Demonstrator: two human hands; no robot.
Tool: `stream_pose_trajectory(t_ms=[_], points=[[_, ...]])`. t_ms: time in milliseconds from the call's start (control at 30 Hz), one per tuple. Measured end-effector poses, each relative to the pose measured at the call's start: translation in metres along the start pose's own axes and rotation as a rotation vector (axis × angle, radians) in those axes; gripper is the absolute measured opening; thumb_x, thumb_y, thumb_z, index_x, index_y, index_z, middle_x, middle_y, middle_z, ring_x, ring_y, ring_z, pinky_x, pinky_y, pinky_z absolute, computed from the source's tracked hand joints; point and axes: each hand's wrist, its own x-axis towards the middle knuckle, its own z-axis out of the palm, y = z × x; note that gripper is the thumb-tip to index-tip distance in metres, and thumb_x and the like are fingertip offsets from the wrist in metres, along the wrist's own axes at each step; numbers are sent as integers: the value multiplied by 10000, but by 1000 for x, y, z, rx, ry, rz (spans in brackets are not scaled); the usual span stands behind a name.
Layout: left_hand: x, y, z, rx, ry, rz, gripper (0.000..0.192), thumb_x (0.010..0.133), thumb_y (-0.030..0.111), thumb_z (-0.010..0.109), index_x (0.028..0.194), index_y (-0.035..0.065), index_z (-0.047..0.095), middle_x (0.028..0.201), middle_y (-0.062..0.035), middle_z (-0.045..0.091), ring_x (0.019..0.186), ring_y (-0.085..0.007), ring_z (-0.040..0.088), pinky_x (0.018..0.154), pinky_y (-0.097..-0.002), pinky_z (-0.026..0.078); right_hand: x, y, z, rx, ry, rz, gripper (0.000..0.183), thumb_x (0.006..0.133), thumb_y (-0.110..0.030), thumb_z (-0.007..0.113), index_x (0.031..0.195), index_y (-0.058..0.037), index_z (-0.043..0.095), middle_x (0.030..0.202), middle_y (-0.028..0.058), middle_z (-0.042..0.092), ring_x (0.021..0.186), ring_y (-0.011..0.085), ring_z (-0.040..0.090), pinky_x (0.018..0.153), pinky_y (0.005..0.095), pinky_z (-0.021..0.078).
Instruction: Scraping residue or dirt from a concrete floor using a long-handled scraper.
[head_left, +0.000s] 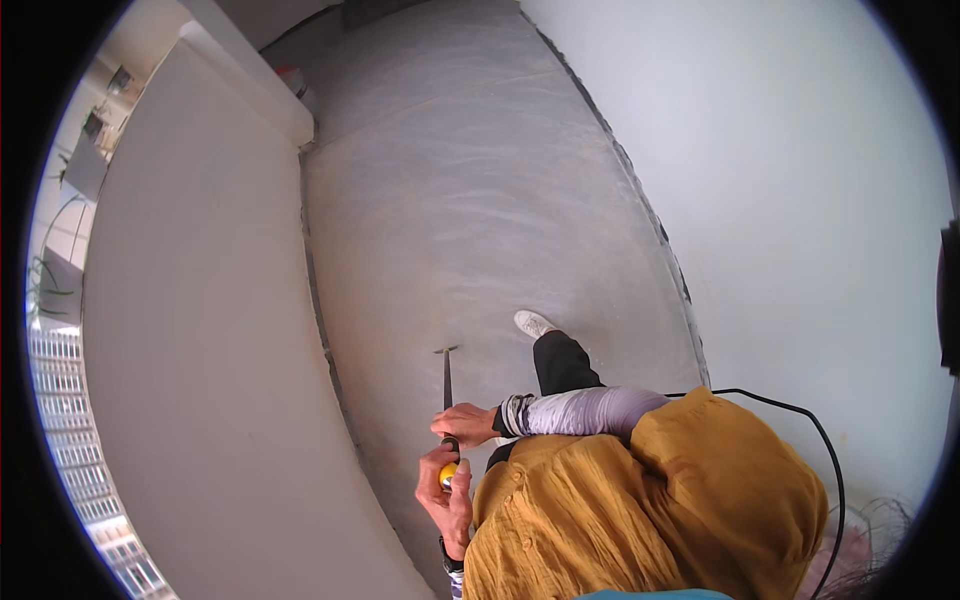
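Note:
A long-handled tool (448, 382) with a narrow crosswise head, perhaps a floor scraper, slants down from my hands. Its head meets the grey concrete floor (465, 225) just left of my white shoe (533, 323). My right hand (469, 424) grips the shaft from the right side. Below it in the picture, my left hand (442, 487) is closed round the top end of the handle, where a yellow cap (448, 476) shows between thumb and fingers.
A low white wall (202, 300) runs along the left, with potted plants and a railing beyond it. A tall white wall (787, 225) stands on the right. A red and white object (292, 80) lies past the left wall's corner. A black cable (817, 431) loops behind me.

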Motion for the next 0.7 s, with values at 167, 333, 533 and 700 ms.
stream_pose_trajectory(t_ms=[167, 333, 533, 700], points=[[44, 26, 42, -107, 245, -196, 141, 693, 76, 615, 790, -19, 575, 960, -143, 567, 823, -202, 522, 722, -304, 423, 33, 30, -56, 65, -185, -90, 183, 680, -184, 582, 727, -50, 467, 737, 111, 507, 657, 345, 532, 517, 427, 409], [40, 38, 76, -217, 388, -297, 191, 659, 43, 601, 842, -7, 579, 1014, -132, 525, 827, -206, 519, 720, -305, 427, 20, 34, -76, 120, -387, -120, 174, 694, -166, 572, 753, -47, 460, 746, 109, 507, 666, 343, 535, 526, 426, 414], [49, 69, 86, -338, 803, -488, 651, 593, 19, 555, 1229, 77, 430, 1182, -124, 416, 664, -181, 554, 548, -278, 469, 35, 35, -101, 298, -531, -38, 285, 667, 31, 480, 930, -69, 518, 962, 121, 502, 959, 320, 492, 769, 361, 437], [0, 58, 122, -793, 933, -685, 700, 588, -15, 491, 1273, 37, 359, 1145, -110, 406, 708, -176, 530, 606, -276, 453, 10, 55, -88, 807, -561, 1140, 220, 833, -112, 487, 1024, -3, 469, 997, 125, 511, 911, 298, 560, 707, 446, 502]])
